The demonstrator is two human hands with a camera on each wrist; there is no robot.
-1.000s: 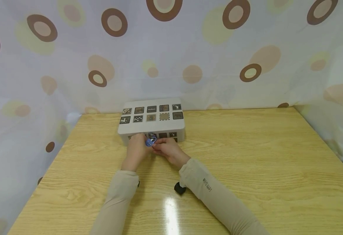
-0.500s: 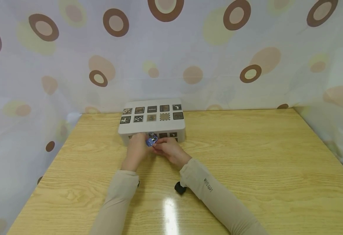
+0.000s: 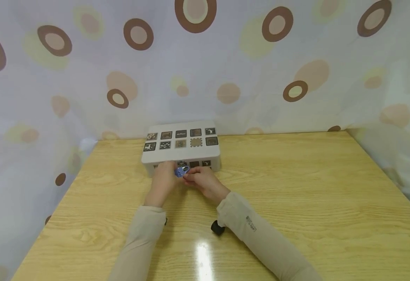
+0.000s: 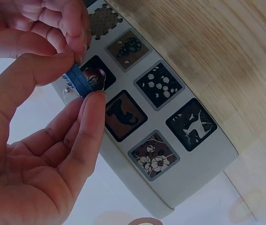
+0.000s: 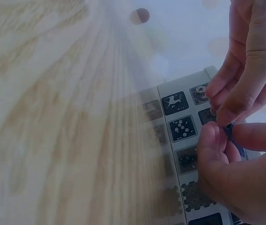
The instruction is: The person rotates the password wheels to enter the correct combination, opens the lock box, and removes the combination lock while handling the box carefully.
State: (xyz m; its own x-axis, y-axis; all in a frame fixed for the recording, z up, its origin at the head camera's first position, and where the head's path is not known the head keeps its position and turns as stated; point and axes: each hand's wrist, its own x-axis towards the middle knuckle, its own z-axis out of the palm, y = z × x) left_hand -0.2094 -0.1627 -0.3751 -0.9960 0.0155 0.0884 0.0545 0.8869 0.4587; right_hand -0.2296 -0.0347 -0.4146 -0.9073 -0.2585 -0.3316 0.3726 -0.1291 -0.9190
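Observation:
A small blue padlock [image 3: 180, 172] is held between both hands, just in front of the white box [image 3: 176, 157]. My left hand [image 3: 163, 180] pinches the padlock body [image 4: 78, 80] between thumb and forefinger, as the left wrist view shows. From the other side, my right hand [image 3: 206, 182] grips it with thumb and fingertips. Much of the blue padlock [image 5: 236, 143] is hidden by fingers in the right wrist view. Dark square pictures of animals, flowers and dots cover the box top and front.
The box stands at the back of a wooden table [image 3: 296, 187], close to a patterned curtain [image 3: 205, 105]. A black piece [image 3: 217, 227] shows beside the right sleeve cuff.
The padlock has turned a little between the fingers, its shackle now pointing more to the right. Both hands stay almost in place; the head view has shifted slightly.

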